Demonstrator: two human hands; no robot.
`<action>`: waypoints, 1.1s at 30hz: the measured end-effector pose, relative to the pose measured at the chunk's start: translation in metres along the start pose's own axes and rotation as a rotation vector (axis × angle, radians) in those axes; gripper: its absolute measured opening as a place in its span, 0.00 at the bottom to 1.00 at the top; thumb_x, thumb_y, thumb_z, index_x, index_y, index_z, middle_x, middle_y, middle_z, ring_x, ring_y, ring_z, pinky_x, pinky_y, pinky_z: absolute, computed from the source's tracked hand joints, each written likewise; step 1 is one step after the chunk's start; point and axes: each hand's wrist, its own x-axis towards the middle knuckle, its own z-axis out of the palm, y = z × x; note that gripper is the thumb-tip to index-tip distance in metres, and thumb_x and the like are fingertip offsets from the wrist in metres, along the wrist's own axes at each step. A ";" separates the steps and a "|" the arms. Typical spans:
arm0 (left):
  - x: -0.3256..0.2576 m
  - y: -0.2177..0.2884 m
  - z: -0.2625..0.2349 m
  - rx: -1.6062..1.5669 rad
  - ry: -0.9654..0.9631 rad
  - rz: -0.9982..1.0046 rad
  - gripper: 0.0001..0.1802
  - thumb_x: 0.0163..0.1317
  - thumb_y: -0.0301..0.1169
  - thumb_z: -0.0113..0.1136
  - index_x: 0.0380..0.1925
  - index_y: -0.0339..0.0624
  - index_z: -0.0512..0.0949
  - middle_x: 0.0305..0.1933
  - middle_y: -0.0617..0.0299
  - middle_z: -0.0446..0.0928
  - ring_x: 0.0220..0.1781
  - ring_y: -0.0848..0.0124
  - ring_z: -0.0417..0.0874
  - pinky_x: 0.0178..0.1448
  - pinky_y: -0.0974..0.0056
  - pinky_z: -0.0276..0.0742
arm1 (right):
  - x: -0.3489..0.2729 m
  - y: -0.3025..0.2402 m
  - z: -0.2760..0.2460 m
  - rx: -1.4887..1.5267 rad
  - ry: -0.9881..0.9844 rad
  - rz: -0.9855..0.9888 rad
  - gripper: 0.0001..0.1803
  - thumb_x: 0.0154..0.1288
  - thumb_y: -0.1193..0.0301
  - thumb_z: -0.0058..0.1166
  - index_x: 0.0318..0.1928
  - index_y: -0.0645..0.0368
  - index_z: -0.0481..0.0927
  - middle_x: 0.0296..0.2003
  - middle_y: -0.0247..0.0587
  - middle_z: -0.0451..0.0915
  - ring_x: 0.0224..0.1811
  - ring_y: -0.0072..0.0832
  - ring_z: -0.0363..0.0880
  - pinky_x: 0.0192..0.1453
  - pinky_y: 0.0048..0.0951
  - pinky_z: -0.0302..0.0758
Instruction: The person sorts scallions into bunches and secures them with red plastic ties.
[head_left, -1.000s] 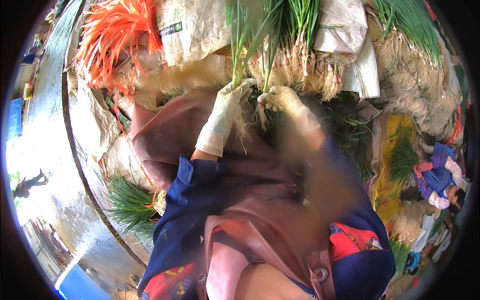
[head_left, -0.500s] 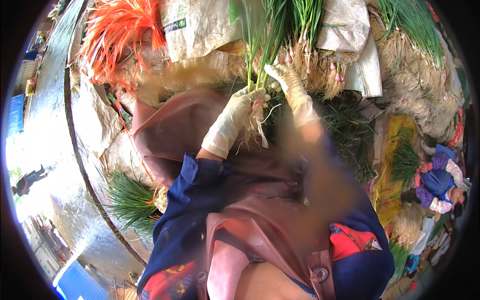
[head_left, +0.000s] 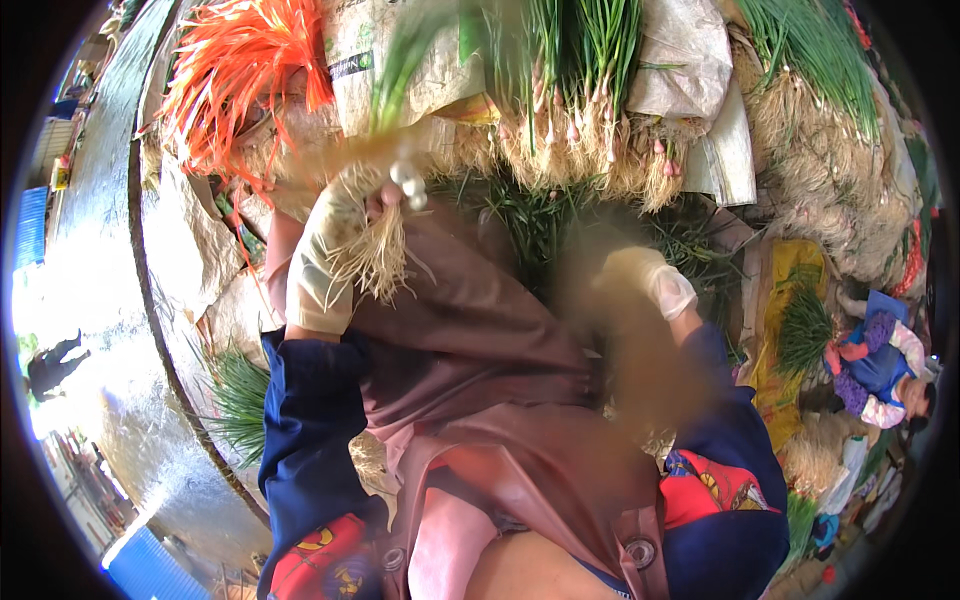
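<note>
My left hand, in a pale glove, is closed round a small bunch of spring onions. Their stringy roots hang toward me, pinkish-white bulbs show at the fingers, and the green leaves rise blurred beyond. Apart from it, on the right over the dark loose greens, is my right hand, gloved too. A brown smear in the picture covers much of that hand, so its fingers do not show clearly. Just beyond, a row of spring onions lies with roots toward me.
Orange plastic strips lie at the far left beside a pale sack. More spring onions are piled at the far right. A tied green bundle lies by my left arm. Another person sits at the right.
My left hand has swung left with the spring onions. My right hand has come away from them, moving right and nearer to me.
</note>
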 end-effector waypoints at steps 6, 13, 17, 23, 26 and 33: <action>0.052 -0.047 0.017 -0.052 -0.388 -0.095 0.26 0.69 0.36 0.59 0.61 0.31 0.68 0.20 0.75 0.62 0.22 0.78 0.66 0.44 0.63 0.75 | 0.034 -0.053 -0.099 0.291 1.000 0.044 0.23 0.75 0.48 0.44 0.41 0.56 0.78 0.28 0.34 0.77 0.28 0.26 0.72 0.37 0.31 0.72; 0.071 -0.080 0.024 0.307 -0.076 -0.002 0.20 0.65 0.37 0.66 0.53 0.38 0.81 0.38 0.66 0.85 0.25 0.82 0.74 0.30 0.75 0.69 | 0.055 -0.068 -0.146 0.837 0.830 -0.077 0.14 0.69 0.59 0.57 0.38 0.58 0.83 0.26 0.36 0.84 0.25 0.22 0.78 0.28 0.33 0.72; 0.077 -0.104 0.039 0.147 -0.152 -0.153 0.13 0.66 0.31 0.65 0.46 0.36 0.83 0.40 0.57 0.85 0.28 0.80 0.78 0.26 0.74 0.68 | 0.030 -0.080 -0.104 1.276 0.458 -0.561 0.16 0.65 0.56 0.63 0.40 0.58 0.85 0.26 0.32 0.83 0.24 0.16 0.76 0.30 0.19 0.71; 0.065 -0.103 0.047 0.124 -0.301 -0.338 0.12 0.67 0.31 0.62 0.44 0.34 0.82 0.34 0.61 0.84 0.24 0.75 0.80 0.26 0.73 0.77 | 0.026 -0.082 -0.065 1.074 1.140 -0.172 0.17 0.68 0.53 0.55 0.41 0.54 0.83 0.23 0.39 0.81 0.25 0.33 0.80 0.33 0.36 0.75; 0.033 -0.077 0.024 0.306 -0.443 -0.401 0.15 0.68 0.35 0.59 0.49 0.37 0.83 0.28 0.71 0.79 0.24 0.84 0.74 0.21 0.78 0.56 | 0.019 -0.028 -0.042 0.480 1.121 0.264 0.20 0.65 0.49 0.56 0.38 0.54 0.84 0.22 0.40 0.81 0.28 0.34 0.82 0.37 0.36 0.76; 0.069 -0.053 0.007 0.128 -0.343 -0.019 0.33 0.69 0.40 0.58 0.69 0.37 0.65 0.34 0.66 0.73 0.48 0.65 0.82 0.53 0.61 0.78 | -0.004 -0.041 -0.059 0.578 0.793 -0.344 0.22 0.71 0.50 0.48 0.44 0.56 0.81 0.34 0.36 0.83 0.32 0.28 0.79 0.41 0.33 0.75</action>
